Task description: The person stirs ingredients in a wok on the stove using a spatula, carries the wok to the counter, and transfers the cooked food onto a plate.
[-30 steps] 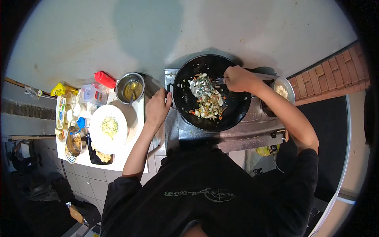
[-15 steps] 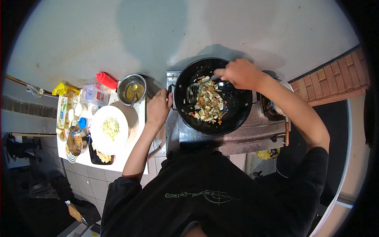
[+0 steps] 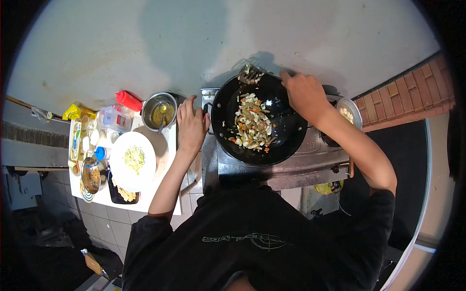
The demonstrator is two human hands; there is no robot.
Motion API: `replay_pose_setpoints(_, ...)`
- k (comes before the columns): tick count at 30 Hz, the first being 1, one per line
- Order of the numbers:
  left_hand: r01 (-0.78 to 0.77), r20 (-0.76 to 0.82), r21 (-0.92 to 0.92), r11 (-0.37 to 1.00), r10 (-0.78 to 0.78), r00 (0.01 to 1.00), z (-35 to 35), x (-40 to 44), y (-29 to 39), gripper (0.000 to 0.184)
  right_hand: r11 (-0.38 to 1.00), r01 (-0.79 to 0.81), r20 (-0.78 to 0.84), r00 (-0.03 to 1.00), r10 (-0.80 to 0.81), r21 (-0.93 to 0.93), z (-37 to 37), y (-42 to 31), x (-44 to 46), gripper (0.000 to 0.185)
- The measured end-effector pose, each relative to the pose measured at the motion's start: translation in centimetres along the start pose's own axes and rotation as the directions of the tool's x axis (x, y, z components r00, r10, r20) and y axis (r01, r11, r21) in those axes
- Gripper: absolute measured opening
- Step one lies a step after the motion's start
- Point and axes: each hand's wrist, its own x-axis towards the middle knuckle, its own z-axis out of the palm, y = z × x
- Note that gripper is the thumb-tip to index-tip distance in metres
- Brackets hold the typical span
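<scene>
A black wok (image 3: 289,138) sits on the stove, with chopped food (image 3: 253,123) in light, brown and orange pieces heaped in its middle. My right hand (image 3: 305,94) is closed on the handle of a metal spatula (image 3: 251,74), whose slotted head is at the wok's far rim, above the food. At the wok's left side, my left hand (image 3: 192,121) has its fingers apart, with the thumb by the wok's loop handle (image 3: 208,116).
On the white table at left are a white plate (image 3: 145,169) of chopped greens, a metal bowl (image 3: 174,107) with a spoon, a red bottle (image 3: 128,100), a black tray (image 3: 115,193) and a pan (image 3: 91,175). Another bowl (image 3: 357,116) stands right of the wok.
The spatula has moved from the food up to the far rim. My left hand's fingers have spread and come off the wok's handle. The food lies more spread upward.
</scene>
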Motion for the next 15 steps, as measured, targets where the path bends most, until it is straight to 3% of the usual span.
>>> replay_pose_setpoints(2,0.008,-0.001,0.019,1.0,-0.008,1.0,0.0,0.2,0.1,0.021,0.997,-0.073,-0.044,0.996,0.072,-0.024,1.1,0.4,0.7,0.016)
replay_pose_setpoints(4,-0.004,0.007,0.026,1.0,0.004,1.0,-0.1,0.4,0.1,0.02,0.997,0.073,0.012,0.997,-0.073,0.021,2.3,0.7,1.3,0.024)
replay_pose_setpoints(5,-0.002,0.014,0.034,0.999,0.001,1.0,-0.2,0.4,0.1,0.02,0.998,0.064,0.015,0.998,-0.064,0.022,2.8,0.8,0.9,0.024)
replay_pose_setpoints(7,0.002,0.021,0.03,1.0,-0.003,1.0,-0.2,0.5,-0.1,0.019,0.972,0.149,0.168,0.969,-0.179,0.18,2.4,-0.1,0.1,0.02)
replay_pose_setpoints(9,0.0,0.002,-0.019,1.0,0.0,1.0,-0.1,0.2,-0.4,0.017,0.973,0.12,0.215,0.963,-0.163,0.198,0.9,0.2,-0.3,0.02)
replay_pose_setpoints(11,0.013,0.005,-0.035,0.999,-0.013,1.0,-0.1,0.1,-0.4,0.017,0.989,0.012,0.203,0.978,-0.043,0.15,-0.5,1.3,-0.2,0.022)
replay_pose_setpoints(12,0.015,0.007,-0.05,0.999,-0.014,1.0,-0.2,0.0,-0.4,0.017,0.988,-0.124,0.261,0.96,0.097,0.092,-1.2,1.7,0.4,0.022)
replay_pose_setpoints(13,0.012,0.007,-0.052,0.999,-0.011,1.0,-0.2,0.0,-0.4,0.017,0.988,-0.127,0.261,0.96,0.1,0.091,-1.2,2.0,0.9,0.022)
replay_pose_setpoints(15,0.018,0.017,-0.053,0.998,-0.017,1.0,-0.3,0.1,-0.3,0.019,0.988,-0.134,0.355,0.922,0.155,-0.082,-1.2,3.0,1.7,0.022)
